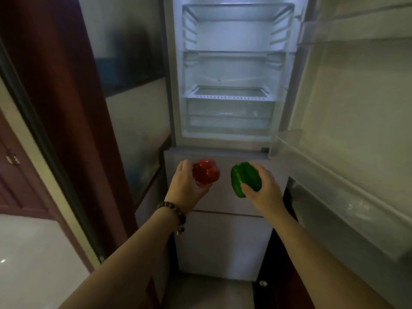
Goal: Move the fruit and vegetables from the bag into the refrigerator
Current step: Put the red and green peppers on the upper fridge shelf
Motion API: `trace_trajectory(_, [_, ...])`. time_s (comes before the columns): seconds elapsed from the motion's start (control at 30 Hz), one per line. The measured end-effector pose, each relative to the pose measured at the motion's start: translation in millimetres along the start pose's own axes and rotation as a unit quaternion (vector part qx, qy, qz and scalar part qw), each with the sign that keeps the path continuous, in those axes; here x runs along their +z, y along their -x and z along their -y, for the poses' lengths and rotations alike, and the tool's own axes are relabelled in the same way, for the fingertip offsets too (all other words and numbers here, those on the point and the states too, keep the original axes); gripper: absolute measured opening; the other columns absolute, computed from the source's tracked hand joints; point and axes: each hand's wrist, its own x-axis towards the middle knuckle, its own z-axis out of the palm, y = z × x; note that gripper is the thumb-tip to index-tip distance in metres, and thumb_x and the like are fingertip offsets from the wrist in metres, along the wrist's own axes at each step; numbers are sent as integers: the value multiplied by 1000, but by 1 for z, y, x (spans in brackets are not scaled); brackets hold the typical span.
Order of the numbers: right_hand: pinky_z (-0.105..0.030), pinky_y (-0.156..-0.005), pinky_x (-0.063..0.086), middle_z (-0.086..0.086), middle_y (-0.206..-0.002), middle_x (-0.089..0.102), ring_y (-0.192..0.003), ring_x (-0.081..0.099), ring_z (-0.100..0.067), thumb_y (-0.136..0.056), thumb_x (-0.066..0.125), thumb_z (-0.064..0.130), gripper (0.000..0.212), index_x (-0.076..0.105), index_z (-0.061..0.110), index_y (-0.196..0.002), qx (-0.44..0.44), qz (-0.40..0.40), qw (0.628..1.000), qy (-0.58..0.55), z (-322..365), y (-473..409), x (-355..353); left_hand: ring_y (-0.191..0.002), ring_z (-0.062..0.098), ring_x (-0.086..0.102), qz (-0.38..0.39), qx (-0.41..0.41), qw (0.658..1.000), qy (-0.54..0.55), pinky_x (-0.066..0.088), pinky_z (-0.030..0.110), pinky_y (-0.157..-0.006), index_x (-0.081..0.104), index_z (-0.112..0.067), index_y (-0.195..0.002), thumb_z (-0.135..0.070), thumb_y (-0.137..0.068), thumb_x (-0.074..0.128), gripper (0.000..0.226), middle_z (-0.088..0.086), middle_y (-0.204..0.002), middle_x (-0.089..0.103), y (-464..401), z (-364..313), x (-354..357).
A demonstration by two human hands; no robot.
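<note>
I stand facing the open refrigerator, its lit upper compartment holding bare glass shelves and a clear crisper drawer at the bottom. My left hand, a bead bracelet on its wrist, grips a red bell pepper. My right hand grips a green bell pepper. Both peppers hang side by side in front of the closed lower freezer doors, below the open compartment. The bag is not in view.
The refrigerator door is swung open on the right, with clear door bins along it. A dark red wooden door frame stands on the left, with a cabinet and pale floor beyond. Tiled floor lies below the refrigerator.
</note>
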Motion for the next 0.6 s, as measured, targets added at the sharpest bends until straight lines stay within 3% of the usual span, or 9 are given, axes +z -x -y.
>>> trace_trajectory(0.17, [-27,-89,37,0,-129,44,-111,43,-11,-83,66,18,60,40,22,-137,-27,-4,999,-20,-7,-85,4,-93,9,50,-39,3,998,58,49,28,-84,42,-21,-105,-30,-72,79,51,-3,-108,45,-79,1,18])
trace_trajectory(0.3, [-19,-83,39,-1,-126,46,-111,47,-15,-83,65,18,57,42,22,-135,-54,-14,998,-26,-7,-146,12,-106,9,48,-50,-17,991,121,43,21,-86,35,-25,-126,-30,-73,78,68,-3,-122,44,-136,0,26])
trace_trajectory(0.37, [-17,-82,39,-2,-127,47,-111,48,-14,-83,66,18,57,42,22,-135,-57,-19,998,-35,-8,-176,20,-110,10,45,-41,-26,985,164,38,26,-92,25,-28,-138,-23,-75,76,82,2,-133,41,-166,1,29])
trace_trajectory(0.43, [-23,-87,44,-1,-126,49,-112,49,-14,-82,66,20,57,43,24,-134,-60,-32,997,-46,-9,-206,29,-113,13,43,-27,-28,978,207,34,33,-96,17,-35,-141,-16,-76,74,89,2,-136,36,-196,6,31])
trace_trajectory(0.5, [-24,-88,47,1,-126,48,-111,49,-12,-83,65,20,56,43,26,-134,-56,-39,995,-68,-8,-235,37,-115,18,45,-12,-17,968,249,38,37,-97,18,-41,-138,-12,-77,71,86,-3,-130,35,-226,14,33])
trace_trajectory(0.6, [-23,-83,47,2,-124,47,-109,50,-13,-87,61,18,52,43,29,-134,-40,-55,992,-109,-2,-276,48,-114,23,50,7,10,956,292,47,40,-93,34,-37,-127,-8,-79,67,65,-15,-114,39,-268,31,36])
